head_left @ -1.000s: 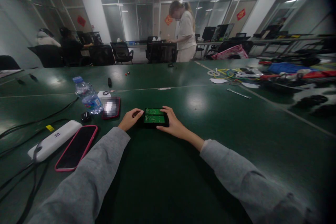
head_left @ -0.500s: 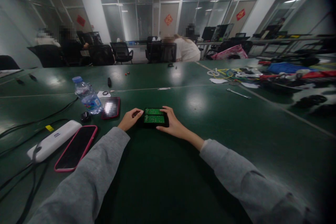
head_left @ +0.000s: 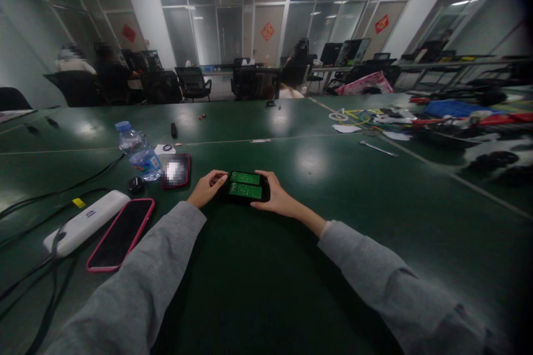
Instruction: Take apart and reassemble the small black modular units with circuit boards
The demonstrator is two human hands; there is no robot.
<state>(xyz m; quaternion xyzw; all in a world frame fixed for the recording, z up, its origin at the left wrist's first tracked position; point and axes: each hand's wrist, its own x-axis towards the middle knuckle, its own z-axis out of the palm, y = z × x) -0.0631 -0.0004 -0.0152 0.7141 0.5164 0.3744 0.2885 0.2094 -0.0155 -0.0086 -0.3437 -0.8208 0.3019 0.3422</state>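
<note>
Two green circuit boards (head_left: 245,191) lie one above the other in a flat black holder (head_left: 266,191) on the table in front of me. My right hand (head_left: 278,195) grips the holder's right side, fingers at its far corner and thumb at its near corner. At the left edge is my left hand (head_left: 207,188), its fingers curled and the thumb tip against the index finger beside the holder's upper left corner. Whatever may be between those fingertips is hidden.
Left on the green table (head_left: 250,266) are a pink-edged phone (head_left: 121,236), a white power strip (head_left: 87,223), cables, a water bottle (head_left: 139,152) and a second phone (head_left: 176,171). A wrench (head_left: 378,148) and piled cables (head_left: 353,116) lie right. People sit behind.
The holder with the boards has turned slightly clockwise and shifted a little right with my right hand. My left hand has barely moved. In the background, a person in white has dropped lower.
</note>
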